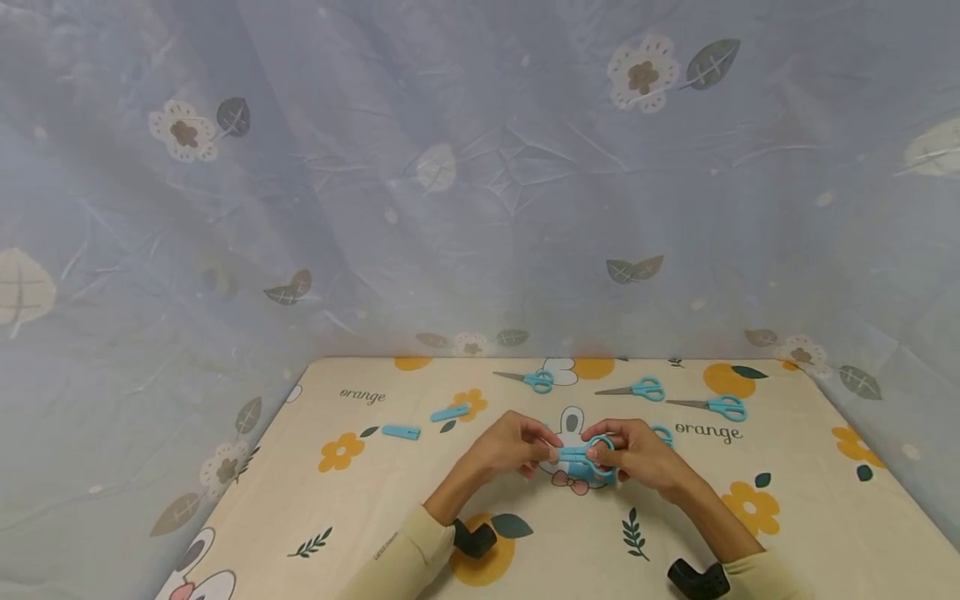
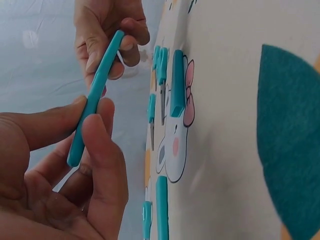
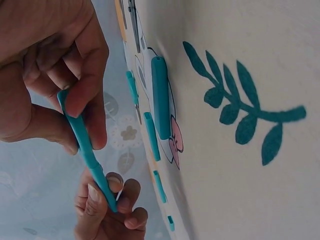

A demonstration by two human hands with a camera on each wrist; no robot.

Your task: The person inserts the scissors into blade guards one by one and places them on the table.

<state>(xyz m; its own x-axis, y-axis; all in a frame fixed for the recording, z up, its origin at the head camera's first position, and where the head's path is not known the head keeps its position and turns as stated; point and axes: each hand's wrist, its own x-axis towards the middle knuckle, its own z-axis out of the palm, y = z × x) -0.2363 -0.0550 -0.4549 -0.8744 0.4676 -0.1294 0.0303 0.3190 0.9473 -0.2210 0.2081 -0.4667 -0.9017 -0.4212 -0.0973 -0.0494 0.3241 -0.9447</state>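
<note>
Both hands hold one pair of light-blue scissors (image 1: 600, 456) above the cloth, with a blue cover (image 1: 572, 454) over the blades. My left hand (image 1: 513, 446) pinches the covered blade end between thumb and fingers. At the handle loops, my right hand (image 1: 641, 454) grips with thumb and fingers. The left wrist view shows the scissors (image 2: 98, 86) edge-on, running from one hand to the other. Beneath them a blue piece (image 3: 160, 97) lies flat on the printed rabbit. Another blue scissors handle (image 1: 663, 435) shows behind my right hand, the rest of it hidden.
Three uncovered scissors lie toward the back: one pair (image 1: 538, 381) left of middle, another (image 1: 647, 388), and a third (image 1: 726, 407) farther right. Two loose blue covers (image 1: 450, 413) (image 1: 401, 432) lie on the left. A patterned curtain (image 1: 480, 208) hangs behind the table.
</note>
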